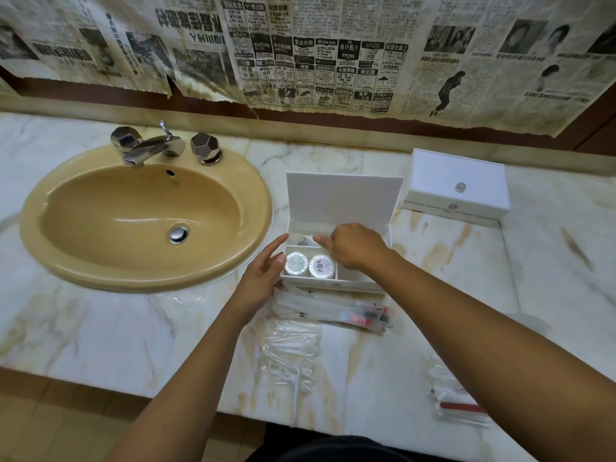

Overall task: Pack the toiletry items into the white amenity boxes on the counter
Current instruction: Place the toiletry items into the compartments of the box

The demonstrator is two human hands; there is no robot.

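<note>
Marble counter (433, 295) carries an open white box (343, 208) near its middle, two round soaps (310, 265) in its front-left compartment. Left hand (263, 278) steadies the box, its grip apart; right hand (356, 245) pinches a light, crinkly packet (305, 241) over the back compartment. Slippery wrapped toothbrushes (333, 310) lie against the box front; best lifted mid-length.

Marble counter (133, 328) bears sink (50, 208); boxes (456, 181); packets (333, 310).

Dim, warm indoor light; soft glare on the sink (143, 208) basin left of the hands; edges bowed and slightly blurred.
</note>
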